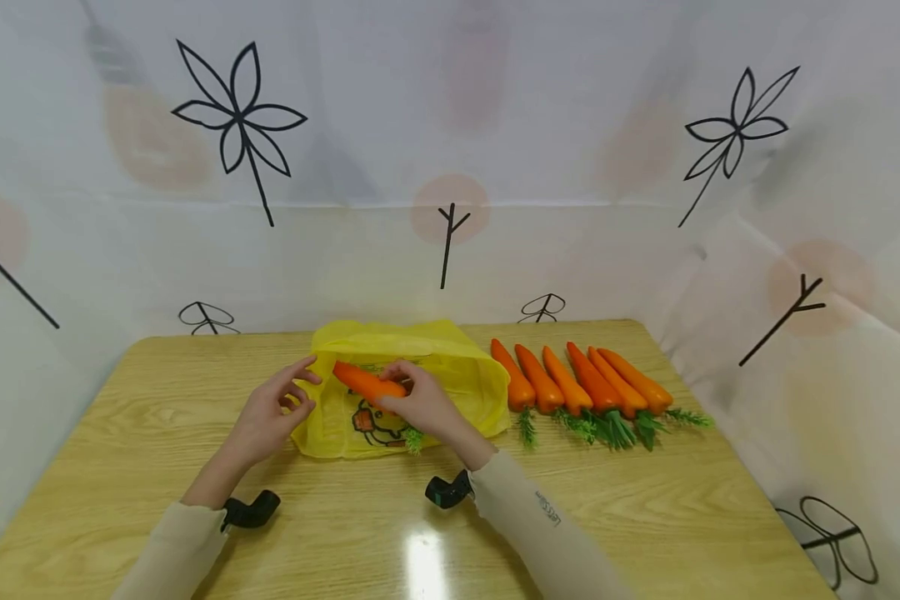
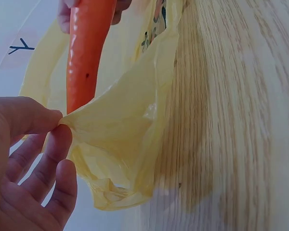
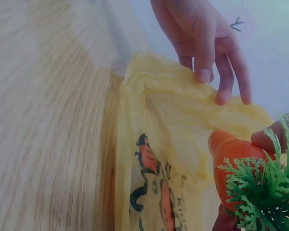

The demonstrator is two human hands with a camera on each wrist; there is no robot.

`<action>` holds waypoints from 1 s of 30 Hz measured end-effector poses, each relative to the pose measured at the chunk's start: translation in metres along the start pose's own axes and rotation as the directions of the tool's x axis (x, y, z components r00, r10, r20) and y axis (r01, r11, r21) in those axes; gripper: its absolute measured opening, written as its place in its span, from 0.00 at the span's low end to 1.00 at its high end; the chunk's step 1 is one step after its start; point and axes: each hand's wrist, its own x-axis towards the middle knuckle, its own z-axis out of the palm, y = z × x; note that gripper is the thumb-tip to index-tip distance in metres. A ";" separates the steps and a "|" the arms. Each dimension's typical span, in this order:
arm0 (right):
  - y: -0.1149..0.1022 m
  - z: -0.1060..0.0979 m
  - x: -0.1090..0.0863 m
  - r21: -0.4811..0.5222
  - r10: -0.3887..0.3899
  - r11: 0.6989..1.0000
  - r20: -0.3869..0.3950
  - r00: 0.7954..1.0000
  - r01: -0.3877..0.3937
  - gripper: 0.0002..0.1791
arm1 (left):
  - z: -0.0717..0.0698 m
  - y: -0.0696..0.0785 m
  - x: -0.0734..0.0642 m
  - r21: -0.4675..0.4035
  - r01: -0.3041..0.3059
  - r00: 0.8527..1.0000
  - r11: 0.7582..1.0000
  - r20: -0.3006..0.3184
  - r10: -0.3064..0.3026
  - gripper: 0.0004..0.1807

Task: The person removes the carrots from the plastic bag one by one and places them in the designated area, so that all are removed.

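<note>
A yellow plastic bag (image 1: pixel 461 387) with a printed cartoon lies on the table, its mouth spread. My right hand (image 1: pixel 429 404) grips an orange carrot (image 1: pixel 362 382) near its leafy end, over the bag. The carrot's narrow end points toward my left hand (image 1: pixel 266 417). In the left wrist view, the thumb and a finger of that hand (image 2: pixel 33 159) pinch the bag's rim, the other fingers bent loosely. Feathery green leaves (image 3: pixel 260 192) hang from the carrot's thick end in the right wrist view and hide part of the right hand.
Several more carrots (image 1: pixel 570 383) lie in a row to the right of the bag, their green tops toward me. The wooden table (image 1: pixel 330 542) meets a pale cloth backdrop (image 1: pixel 375 267) at its far edge. Black wrist devices (image 1: pixel 251 508) sit on both forearms.
</note>
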 end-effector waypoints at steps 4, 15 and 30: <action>-0.004 -0.009 -0.009 -0.051 -0.022 0.998 0.008 1.000 0.022 0.15 | 0.000 -0.001 0.000 0.002 -0.008 1.000 1.000 -0.004 0.008 0.35; -0.008 -0.049 -0.037 -0.144 -0.092 0.985 0.045 0.995 0.097 0.16 | -0.002 0.000 0.000 0.012 -0.005 1.000 1.000 -0.008 0.005 0.35; -0.001 -0.151 -0.094 -0.222 -0.125 0.966 0.048 0.991 0.133 0.16 | -0.002 -0.002 0.000 0.008 0.036 0.999 0.999 0.005 -0.036 0.35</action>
